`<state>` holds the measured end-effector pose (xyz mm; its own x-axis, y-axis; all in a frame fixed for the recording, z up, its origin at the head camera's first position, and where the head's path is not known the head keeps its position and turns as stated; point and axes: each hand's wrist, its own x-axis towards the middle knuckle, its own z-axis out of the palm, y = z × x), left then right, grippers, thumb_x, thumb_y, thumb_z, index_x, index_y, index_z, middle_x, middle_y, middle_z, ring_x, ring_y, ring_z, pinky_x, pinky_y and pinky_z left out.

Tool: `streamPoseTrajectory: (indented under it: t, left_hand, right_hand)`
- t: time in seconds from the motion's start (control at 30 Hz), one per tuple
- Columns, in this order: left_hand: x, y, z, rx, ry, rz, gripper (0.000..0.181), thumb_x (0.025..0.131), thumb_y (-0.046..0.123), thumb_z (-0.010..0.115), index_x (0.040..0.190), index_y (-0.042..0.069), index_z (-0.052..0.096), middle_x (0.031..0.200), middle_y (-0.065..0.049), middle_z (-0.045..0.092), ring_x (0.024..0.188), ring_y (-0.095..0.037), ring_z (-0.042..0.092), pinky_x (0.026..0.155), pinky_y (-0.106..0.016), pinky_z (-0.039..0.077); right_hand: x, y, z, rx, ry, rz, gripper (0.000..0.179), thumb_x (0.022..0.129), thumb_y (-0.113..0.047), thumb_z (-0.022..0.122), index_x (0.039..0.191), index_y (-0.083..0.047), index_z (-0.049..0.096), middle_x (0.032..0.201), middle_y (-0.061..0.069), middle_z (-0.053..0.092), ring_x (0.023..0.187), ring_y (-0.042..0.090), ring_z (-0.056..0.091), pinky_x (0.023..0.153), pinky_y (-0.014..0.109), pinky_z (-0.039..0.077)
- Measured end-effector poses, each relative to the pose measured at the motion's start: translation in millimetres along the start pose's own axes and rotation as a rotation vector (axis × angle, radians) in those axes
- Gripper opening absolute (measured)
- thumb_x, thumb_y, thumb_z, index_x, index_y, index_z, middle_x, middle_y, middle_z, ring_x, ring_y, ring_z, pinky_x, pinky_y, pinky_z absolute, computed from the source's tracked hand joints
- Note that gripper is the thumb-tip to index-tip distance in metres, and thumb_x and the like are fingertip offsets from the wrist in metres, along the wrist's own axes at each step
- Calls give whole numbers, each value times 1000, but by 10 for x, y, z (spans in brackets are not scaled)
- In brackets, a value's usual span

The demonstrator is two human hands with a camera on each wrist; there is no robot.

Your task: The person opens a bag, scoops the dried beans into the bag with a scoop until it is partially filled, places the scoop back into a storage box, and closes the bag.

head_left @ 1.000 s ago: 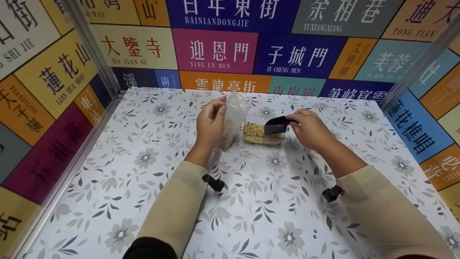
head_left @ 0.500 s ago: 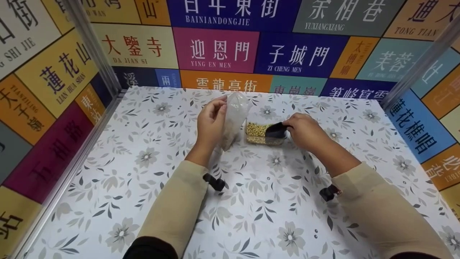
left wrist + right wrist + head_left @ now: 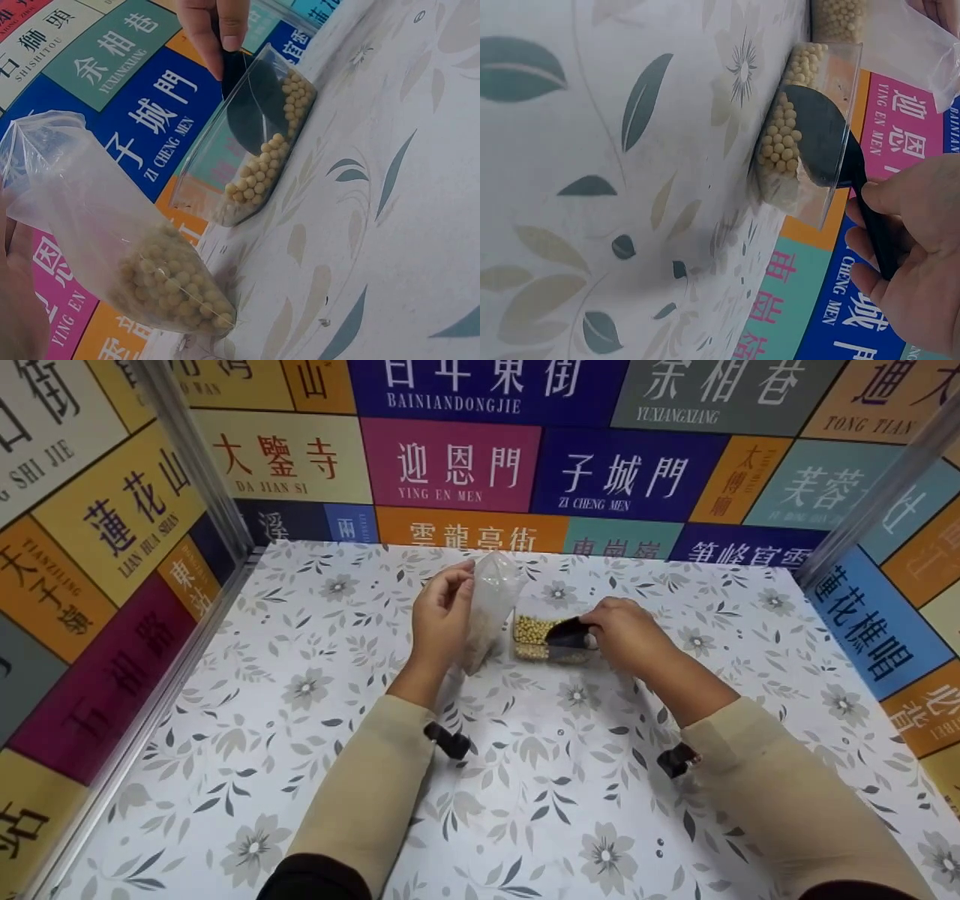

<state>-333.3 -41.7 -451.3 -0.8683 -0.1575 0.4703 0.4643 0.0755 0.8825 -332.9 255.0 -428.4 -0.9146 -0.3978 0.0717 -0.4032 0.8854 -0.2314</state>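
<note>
My left hand [image 3: 441, 619] holds a clear plastic bag [image 3: 491, 598] by its upper left side; the bag stands on the table with pale yellow soybeans [image 3: 176, 289] in its bottom. Just right of it is a clear rectangular container [image 3: 196, 178], partly filled with the same soybeans [image 3: 259, 174]. My right hand [image 3: 630, 636] grips the handle of a black scoop [image 3: 821, 139] between thumb and fingers. The scoop's blade is down inside the container, its tip among the beans at the right part. In the left wrist view only the edge of my left hand shows.
A white tabletop [image 3: 517, 810] with grey flowers and leaves lies under everything. Behind it rises a wall of coloured sign panels [image 3: 450, 465], with metal frame posts [image 3: 202, 472] at the corners.
The scoop has gone from above the container down into the beans, then a little leftward, with my right hand following. My left hand and the bag have stayed put.
</note>
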Motion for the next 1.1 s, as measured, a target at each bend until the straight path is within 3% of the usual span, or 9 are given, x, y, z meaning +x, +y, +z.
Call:
streamPoseTrajectory:
  t: [0.13, 0.27, 0.57, 0.83, 1.1]
  left_hand:
    - [45, -156, 7, -9, 6, 21, 14, 108, 12, 63, 113, 0, 70, 140, -7, 71, 135, -17, 65, 113, -27, 55]
    - [56, -214, -3, -23, -3, 38, 12, 108, 15, 65, 112, 4, 71, 139, -3, 72, 134, -13, 65, 112, -26, 55]
    - [49, -217, -10, -36, -16, 51, 12, 108, 16, 65, 111, 7, 71, 139, -2, 72, 134, -12, 65, 113, -27, 55]
    - [51, -199, -2, -47, -14, 30, 12, 107, 15, 65, 111, 5, 71, 140, -3, 72, 134, -13, 65, 114, -26, 54]
    - [53, -223, 0, -14, -13, 74, 15, 109, 16, 63, 112, 4, 71, 139, -4, 72, 134, -14, 65, 113, -27, 55]
  right_hand:
    - [35, -13, 26, 9, -17, 3, 33, 109, -7, 57, 138, -4, 70, 127, 19, 69, 125, 43, 61, 111, 58, 52]
    - [71, -34, 62, 50, -25, 23, 33, 109, -8, 57, 139, -5, 69, 128, 19, 68, 127, 43, 60, 112, 58, 51]
    - [153, -41, 208, 174, -24, 18, 33, 108, -7, 57, 139, -3, 69, 131, 20, 68, 129, 42, 61, 114, 58, 50]
    - [169, -26, 317, 313, -64, 121, 35, 111, -13, 55, 143, -6, 66, 142, 20, 62, 136, 40, 58, 117, 58, 47]
    - [153, 3, 383, 379, -40, 152, 36, 112, -15, 54, 144, -8, 65, 148, 20, 60, 141, 40, 56, 120, 58, 45]
